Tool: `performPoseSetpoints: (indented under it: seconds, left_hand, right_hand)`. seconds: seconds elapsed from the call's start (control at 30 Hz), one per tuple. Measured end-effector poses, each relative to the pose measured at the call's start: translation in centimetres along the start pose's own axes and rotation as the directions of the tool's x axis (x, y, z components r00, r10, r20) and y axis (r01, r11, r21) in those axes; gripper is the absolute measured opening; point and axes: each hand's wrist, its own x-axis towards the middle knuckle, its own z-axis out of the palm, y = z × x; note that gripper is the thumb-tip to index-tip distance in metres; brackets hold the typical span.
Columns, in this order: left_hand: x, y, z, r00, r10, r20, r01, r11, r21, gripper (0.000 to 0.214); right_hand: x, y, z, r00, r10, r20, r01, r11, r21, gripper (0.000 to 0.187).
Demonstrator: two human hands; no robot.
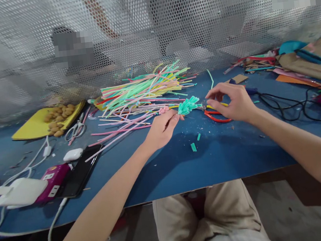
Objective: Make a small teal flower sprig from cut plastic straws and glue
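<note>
My left hand is closed in a pinch on a small teal straw flower, held just above the blue table. A little pink piece shows at its knuckles. My right hand hovers to the right of the flower, fingers curled and loosely apart, over red-handled pliers lying on the table. I cannot make out anything in it. Two short teal straw offcuts lie below the hands.
A heap of coloured straws lies behind the hands. Scissors, a yellow tray with nuts, a phone, chargers and cables sit left. Black cables and paper scraps lie right. A perforated metal screen closes the back.
</note>
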Motion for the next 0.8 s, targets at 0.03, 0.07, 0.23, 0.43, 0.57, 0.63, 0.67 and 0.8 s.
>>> performPoseSetpoints:
  seconds: [0.03, 0.07, 0.23, 0.43, 0.57, 0.63, 0.67, 0.8]
  left_hand:
    - [0.0, 0.0, 0.1, 1.000, 0.006, -0.001, -0.006, 1.000, 0.006, 0.040]
    - [0.0, 0.0, 0.1, 1.000, 0.010, -0.001, -0.010, 1.000, 0.013, 0.041]
    - [0.1, 0.1, 0.1, 1.000, 0.017, 0.017, -0.018, 0.999, 0.042, 0.038]
    - [0.0, 0.5, 0.0, 0.999, 0.044, 0.010, -0.044, 0.998, 0.054, 0.038]
    - [0.0, 0.7, 0.1, 0.998, 0.054, 0.030, -0.056, 0.995, 0.080, 0.037]
    - [0.0, 0.7, 0.2, 0.997, 0.061, 0.036, -0.064, 0.994, 0.088, 0.035]
    - [-0.1, 0.7, 0.3, 0.997, 0.065, 0.039, -0.068, 0.994, 0.090, 0.034]
    - [-0.2, 0.4, 0.4, 0.997, 0.062, 0.042, -0.065, 0.994, 0.089, 0.029]
  right_hand:
    - [-0.2, -0.5, 0.1, 0.999, -0.048, -0.025, 0.048, 0.998, 0.029, 0.014]
    - [-0.4, -1.0, 0.2, 0.995, -0.086, -0.049, 0.088, 0.995, 0.041, 0.015]
    - [-1.0, -2.1, 0.8, 0.976, -0.143, -0.165, 0.146, 0.989, 0.006, 0.026]
    - [-0.7, -2.8, 1.0, 0.966, -0.175, -0.191, 0.182, 0.983, 0.020, 0.014]
    - [-0.6, -3.1, 1.1, 0.947, -0.247, -0.205, 0.257, 0.966, 0.022, 0.008]
    - [-0.6, -3.0, 1.2, 0.940, -0.265, -0.215, 0.276, 0.961, 0.021, 0.009]
    - [-0.6, -3.0, 1.2, 0.939, -0.268, -0.217, 0.279, 0.960, 0.021, 0.009]
    - [-0.7, -2.9, 1.4, 0.949, -0.235, -0.210, 0.246, 0.969, 0.026, 0.011]
